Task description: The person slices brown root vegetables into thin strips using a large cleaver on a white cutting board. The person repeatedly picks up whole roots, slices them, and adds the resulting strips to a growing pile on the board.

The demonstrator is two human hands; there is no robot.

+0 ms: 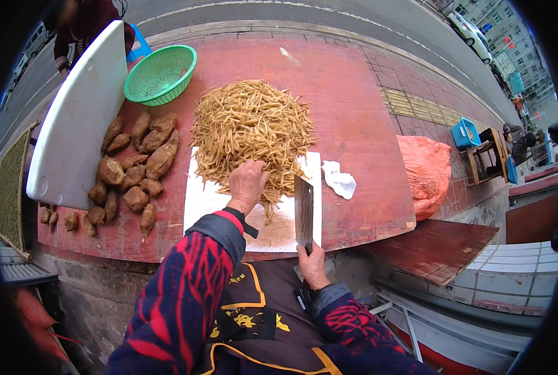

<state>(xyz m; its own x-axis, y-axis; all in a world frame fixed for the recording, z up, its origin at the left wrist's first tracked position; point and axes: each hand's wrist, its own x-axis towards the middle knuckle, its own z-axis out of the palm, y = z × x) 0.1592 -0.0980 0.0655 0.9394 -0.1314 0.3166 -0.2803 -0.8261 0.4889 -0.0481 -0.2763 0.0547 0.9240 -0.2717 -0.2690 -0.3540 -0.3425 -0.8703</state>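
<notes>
A large heap of brown root-vegetable strips (255, 126) covers the upper part of a white cutting board (199, 201). At the heap's near edge, my left hand (247, 183) touches the strips, its fingertips partly hidden. My right hand (312, 267) grips the handle of a cleaver (304, 208), whose broad blade stands over the board's right side and points away from me. Some strips trail onto the board between my hands. Its brownish worn area shows near my body.
Whole brown tubers (136, 199) lie at left beside an upright white foam panel (84, 117). Behind them sits a green plastic basket (161, 77). A crumpled white cloth or tissue (339, 179) is right of the board on the red table (354, 117). A person (91, 23) is at the far left.
</notes>
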